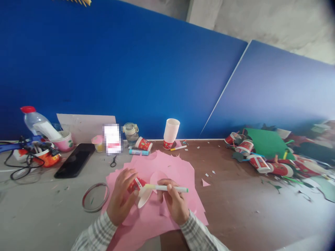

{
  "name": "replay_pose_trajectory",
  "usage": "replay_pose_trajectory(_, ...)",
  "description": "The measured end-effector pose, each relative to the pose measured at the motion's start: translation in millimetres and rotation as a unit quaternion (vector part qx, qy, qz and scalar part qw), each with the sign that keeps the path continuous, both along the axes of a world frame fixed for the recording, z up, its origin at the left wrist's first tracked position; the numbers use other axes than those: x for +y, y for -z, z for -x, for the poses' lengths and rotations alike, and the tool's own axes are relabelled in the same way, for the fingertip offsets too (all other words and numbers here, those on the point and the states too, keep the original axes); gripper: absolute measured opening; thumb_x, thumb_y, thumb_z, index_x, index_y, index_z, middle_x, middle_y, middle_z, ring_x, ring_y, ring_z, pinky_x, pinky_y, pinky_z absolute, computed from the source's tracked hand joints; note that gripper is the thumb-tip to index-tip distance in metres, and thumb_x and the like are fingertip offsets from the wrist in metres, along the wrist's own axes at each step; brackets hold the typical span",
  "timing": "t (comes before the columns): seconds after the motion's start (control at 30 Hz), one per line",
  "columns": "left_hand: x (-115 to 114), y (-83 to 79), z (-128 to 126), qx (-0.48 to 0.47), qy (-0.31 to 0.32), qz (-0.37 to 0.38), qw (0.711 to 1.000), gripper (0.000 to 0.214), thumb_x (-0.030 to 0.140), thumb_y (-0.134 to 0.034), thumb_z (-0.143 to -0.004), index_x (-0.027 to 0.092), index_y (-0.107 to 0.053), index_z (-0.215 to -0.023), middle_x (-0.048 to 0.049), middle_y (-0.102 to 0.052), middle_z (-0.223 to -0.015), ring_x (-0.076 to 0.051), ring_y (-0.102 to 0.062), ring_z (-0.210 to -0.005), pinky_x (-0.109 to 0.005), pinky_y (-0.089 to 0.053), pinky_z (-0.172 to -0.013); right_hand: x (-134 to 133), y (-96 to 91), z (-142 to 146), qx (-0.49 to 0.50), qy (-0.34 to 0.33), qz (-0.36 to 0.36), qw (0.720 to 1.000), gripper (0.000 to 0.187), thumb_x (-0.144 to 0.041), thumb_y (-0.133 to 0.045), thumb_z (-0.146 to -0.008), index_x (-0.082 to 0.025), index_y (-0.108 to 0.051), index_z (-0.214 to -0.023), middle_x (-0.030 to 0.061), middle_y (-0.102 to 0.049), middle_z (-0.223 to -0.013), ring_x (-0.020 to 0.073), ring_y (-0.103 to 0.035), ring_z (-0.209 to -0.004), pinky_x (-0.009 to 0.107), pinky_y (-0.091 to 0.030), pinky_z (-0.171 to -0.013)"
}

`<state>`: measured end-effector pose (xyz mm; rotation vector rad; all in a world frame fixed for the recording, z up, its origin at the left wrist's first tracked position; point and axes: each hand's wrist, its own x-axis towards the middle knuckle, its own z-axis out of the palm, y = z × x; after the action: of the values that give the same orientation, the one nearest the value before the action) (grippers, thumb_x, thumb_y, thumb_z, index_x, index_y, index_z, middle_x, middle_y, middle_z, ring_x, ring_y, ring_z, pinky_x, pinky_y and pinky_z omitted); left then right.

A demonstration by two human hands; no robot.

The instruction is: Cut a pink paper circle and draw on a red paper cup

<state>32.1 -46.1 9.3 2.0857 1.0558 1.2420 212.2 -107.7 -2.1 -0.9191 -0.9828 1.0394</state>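
Note:
My left hand [120, 198] is curled round a red and white paper cup [136, 184], tipped on its side with its white rim toward the right. In my right hand [176, 206] is a white marker [180, 189] with a green end, gripped between thumb and fingers. The marker lies nearly level, its pale yellow-green end at the cup's mouth. Under both hands spreads pink paper [183, 170] with ragged cut edges. A rounded pink piece [158, 177] lies behind the marker, partly hidden by my right hand.
Stacked cups [171, 130] stand at the back beside a yellow pen [178, 148]. Leftward are a glue stick [139, 152], a lidded jar [131, 134], scissors [113, 161], a phone [75, 161] and a tape ring [95, 197]. Cups and green paper [267, 143] pile up at right.

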Motion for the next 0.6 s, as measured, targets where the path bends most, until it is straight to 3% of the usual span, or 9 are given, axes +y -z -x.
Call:
replay_pose_trajectory(0.13,-11.6,-2.9,0.4,0.095,0.031,-0.108,0.989,0.050,0.062,-0.047,-0.065,0.040,-0.048,-0.110,0.0032,-0.061,-0.106,-0.027,-0.044,-0.108,-0.050,-0.018,-0.105,-3.3,1.8,2.6,-0.007,-0.044,0.049,0.998,0.026,-0.049,-0.047,-0.073,-0.029,-0.064,-0.071,-0.0022,-0.053,-0.042,0.0208,-0.050,-0.037,0.035,-0.046,-0.047)
replay_pose_trajectory(0.23,-18.4,3.1,-1.3,0.159,0.070,-0.127,0.977,0.048,0.056,-0.055,-0.065,0.045,-0.044,-0.111,0.0059,-0.067,-0.092,-0.024,-0.053,-0.090,-0.050,-0.012,-0.105,-8.7,-0.1,4.5,-0.026,-0.082,0.052,0.995,0.026,-0.052,-0.049,-0.072,-0.030,-0.064,-0.073,-0.0027,-0.052,-0.044,0.0210,-0.051,-0.039,0.035,-0.045,-0.048)
replay_pose_trajectory(0.33,-23.7,9.2,-4.9,0.190,0.084,-0.111,0.972,0.031,0.048,-0.052,-0.071,0.044,-0.052,-0.102,0.0057,-0.069,-0.079,-0.022,-0.056,-0.079,-0.049,-0.020,-0.101,-13.1,-2.8,10.1,-0.027,-0.112,0.040,0.993,0.025,-0.051,-0.050,-0.073,-0.031,-0.066,-0.075,-0.0027,-0.053,-0.045,0.0197,-0.050,-0.039,0.033,-0.043,-0.047)
replay_pose_trajectory(0.47,-25.5,11.5,-4.6,0.209,0.054,-0.118,0.969,0.017,0.052,-0.050,-0.070,0.041,-0.059,-0.079,0.0048,-0.065,-0.067,-0.022,-0.057,-0.073,-0.041,-0.036,-0.085,-14.5,-7.9,10.8,-0.034,-0.112,0.038,0.992,0.025,-0.049,-0.049,-0.075,-0.031,-0.067,-0.074,-0.0021,-0.053,-0.044,0.0169,-0.045,-0.034,0.030,-0.038,-0.041)
replay_pose_trajectory(0.57,-16.1,6.2,9.5,0.181,0.011,-0.211,0.960,0.020,0.050,-0.044,-0.074,0.037,-0.058,-0.066,0.0058,-0.062,-0.060,-0.020,-0.056,-0.067,-0.037,-0.037,-0.075,-8.8,-18.5,-10.0,-0.020,0.002,0.023,1.000,0.030,-0.053,-0.047,-0.074,-0.031,-0.063,-0.062,-0.0033,-0.048,-0.039,0.0147,-0.037,-0.029,0.028,-0.035,-0.035)
replay_pose_trajectory(0.6,-11.6,2.7,16.3,0.150,-0.016,-0.246,0.957,0.026,0.047,-0.037,-0.077,0.037,-0.056,-0.062,0.0061,-0.059,-0.053,-0.019,-0.055,-0.062,-0.037,-0.037,-0.074,-5.8,-23.2,-20.3,-0.007,0.098,0.005,0.995,0.036,-0.057,-0.044,-0.074,-0.030,-0.058,-0.054,-0.0043,-0.043,-0.037,0.0139,-0.033,-0.028,0.027,-0.034,-0.035)
